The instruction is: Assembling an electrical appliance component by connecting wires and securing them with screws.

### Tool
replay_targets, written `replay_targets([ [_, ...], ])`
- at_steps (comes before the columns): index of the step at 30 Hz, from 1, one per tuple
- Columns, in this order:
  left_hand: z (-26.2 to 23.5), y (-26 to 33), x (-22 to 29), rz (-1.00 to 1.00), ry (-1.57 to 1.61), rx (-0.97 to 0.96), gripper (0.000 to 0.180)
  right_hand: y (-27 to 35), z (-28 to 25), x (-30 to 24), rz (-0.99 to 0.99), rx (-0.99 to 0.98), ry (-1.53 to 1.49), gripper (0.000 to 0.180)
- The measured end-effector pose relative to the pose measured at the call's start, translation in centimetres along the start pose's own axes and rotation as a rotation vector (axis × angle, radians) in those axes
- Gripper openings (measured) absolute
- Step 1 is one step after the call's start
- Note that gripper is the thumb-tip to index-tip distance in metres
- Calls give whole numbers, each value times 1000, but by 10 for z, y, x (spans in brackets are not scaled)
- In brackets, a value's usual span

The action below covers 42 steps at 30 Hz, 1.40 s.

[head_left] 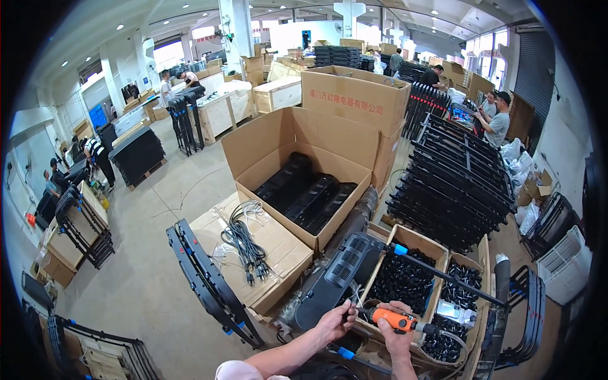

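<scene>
My right hand [394, 334] is clenched around the orange screwdriver [396, 320]; my left hand [335, 322] pinches the near end of the black housing [339, 275] just left of it.

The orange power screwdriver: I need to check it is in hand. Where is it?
In the head view, bottom centre-right, the orange power screwdriver is gripped in the right hand, beside the left hand, in front of the box of small black parts.
</scene>
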<state>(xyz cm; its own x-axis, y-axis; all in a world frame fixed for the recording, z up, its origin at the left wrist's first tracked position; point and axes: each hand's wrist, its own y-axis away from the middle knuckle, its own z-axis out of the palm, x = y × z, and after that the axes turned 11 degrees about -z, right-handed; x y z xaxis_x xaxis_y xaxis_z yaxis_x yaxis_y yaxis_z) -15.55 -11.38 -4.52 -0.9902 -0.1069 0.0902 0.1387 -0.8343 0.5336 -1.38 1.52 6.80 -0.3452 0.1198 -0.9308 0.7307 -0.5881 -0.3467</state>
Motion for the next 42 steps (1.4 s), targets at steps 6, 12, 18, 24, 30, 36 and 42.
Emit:
replay_targets([
  [6,-15,-5,38,-15,65,-108,27,-18,35,18,-21,-64,73,52],
  [12,-19,2,71,-59,163,-120,24,-42,59,37,-7,-79,70,53],
  [18,-31,2,92,-28,152,-157,26,-60,87,29,1,-75,73,49],
  [24,-36,9,99,-20,150,-204,30,-73,98,10,67,-111,115,42],
  [30,-35,0,95,-51,210,-221,31,-71,85,49,48,-128,130,54],
  [36,-21,7,97,4,116,-100,37,-92,106,46,100,-131,160,53],
  [42,-23,32,101,69,-230,115,24,-117,107,54,124,-151,212,54],
])
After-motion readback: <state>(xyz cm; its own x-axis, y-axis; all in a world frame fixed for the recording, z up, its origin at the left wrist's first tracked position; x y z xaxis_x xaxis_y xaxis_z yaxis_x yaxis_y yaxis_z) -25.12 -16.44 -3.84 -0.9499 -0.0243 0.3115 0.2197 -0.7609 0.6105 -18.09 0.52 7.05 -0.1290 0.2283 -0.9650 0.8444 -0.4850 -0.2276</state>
